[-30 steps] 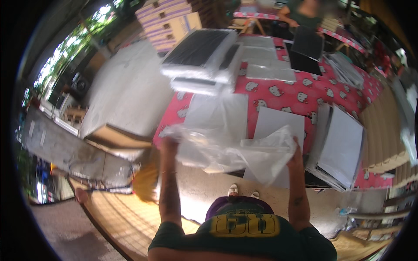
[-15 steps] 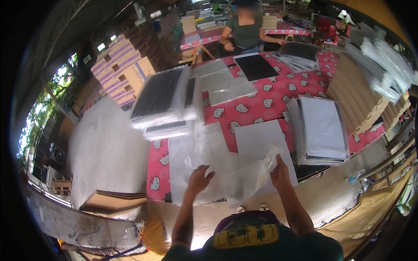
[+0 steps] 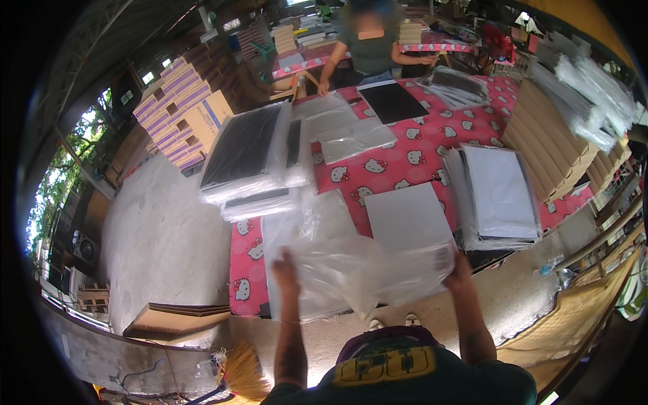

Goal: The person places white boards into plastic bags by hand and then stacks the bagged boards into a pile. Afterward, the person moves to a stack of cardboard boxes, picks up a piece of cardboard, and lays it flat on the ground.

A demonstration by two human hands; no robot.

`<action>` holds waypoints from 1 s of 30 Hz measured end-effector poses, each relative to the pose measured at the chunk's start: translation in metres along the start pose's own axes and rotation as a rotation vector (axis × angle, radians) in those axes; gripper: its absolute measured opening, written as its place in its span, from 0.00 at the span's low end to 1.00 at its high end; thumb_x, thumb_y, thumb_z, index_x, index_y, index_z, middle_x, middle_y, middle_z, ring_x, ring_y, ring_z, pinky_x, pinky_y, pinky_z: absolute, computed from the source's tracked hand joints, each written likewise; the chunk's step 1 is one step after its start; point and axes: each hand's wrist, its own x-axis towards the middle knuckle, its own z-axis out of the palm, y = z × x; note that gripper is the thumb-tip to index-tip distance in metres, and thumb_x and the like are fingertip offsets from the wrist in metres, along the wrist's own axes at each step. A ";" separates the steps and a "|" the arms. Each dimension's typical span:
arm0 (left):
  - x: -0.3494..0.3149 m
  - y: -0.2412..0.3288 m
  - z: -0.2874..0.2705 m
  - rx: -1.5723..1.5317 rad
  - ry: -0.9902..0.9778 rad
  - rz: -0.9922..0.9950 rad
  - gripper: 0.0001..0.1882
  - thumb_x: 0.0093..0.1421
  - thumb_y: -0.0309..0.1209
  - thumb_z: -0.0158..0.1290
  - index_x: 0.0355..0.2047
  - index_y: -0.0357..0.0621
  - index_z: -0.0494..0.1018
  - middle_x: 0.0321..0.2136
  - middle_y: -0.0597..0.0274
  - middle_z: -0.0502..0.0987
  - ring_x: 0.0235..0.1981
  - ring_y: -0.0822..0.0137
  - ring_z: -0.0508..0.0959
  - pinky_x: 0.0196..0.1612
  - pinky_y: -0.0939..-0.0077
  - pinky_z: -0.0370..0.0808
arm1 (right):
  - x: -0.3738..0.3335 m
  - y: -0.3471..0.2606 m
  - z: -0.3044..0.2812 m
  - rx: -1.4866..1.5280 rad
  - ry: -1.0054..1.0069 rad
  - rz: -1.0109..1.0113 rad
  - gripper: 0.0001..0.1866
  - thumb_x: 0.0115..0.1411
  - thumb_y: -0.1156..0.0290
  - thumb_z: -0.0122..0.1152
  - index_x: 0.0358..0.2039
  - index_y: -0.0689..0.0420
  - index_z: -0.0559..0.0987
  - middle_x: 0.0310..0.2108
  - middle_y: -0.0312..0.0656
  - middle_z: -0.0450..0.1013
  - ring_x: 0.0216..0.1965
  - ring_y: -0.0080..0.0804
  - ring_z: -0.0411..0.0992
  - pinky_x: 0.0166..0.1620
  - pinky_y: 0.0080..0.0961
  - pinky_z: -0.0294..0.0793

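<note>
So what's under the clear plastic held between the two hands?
A white sheet and other clear plastic run beneath the held plastic; its cloudy folds hide much of their near parts and anything else there.

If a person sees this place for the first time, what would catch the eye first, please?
Probably the bright pink tablecloth, filling the middle. Over its near edge, the left hand and right hand hold translucent plastic between them. A stack of dark wrapped panels, at the tablecloth's left side, would likely stand out too.

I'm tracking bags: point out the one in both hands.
The crumpled clear bag held between left hand and right hand; the flat bags beyond lie on the tablecloth.
</note>
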 end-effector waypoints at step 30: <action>-0.129 0.115 0.011 -0.425 -1.090 0.340 0.11 0.60 0.32 0.54 0.37 0.35 0.73 0.26 0.66 0.74 0.31 0.79 0.70 0.35 0.83 0.67 | -0.010 0.089 0.111 -0.448 0.292 -0.119 0.15 0.63 0.62 0.54 0.46 0.55 0.70 0.41 0.36 0.73 0.46 0.31 0.71 0.52 0.39 0.71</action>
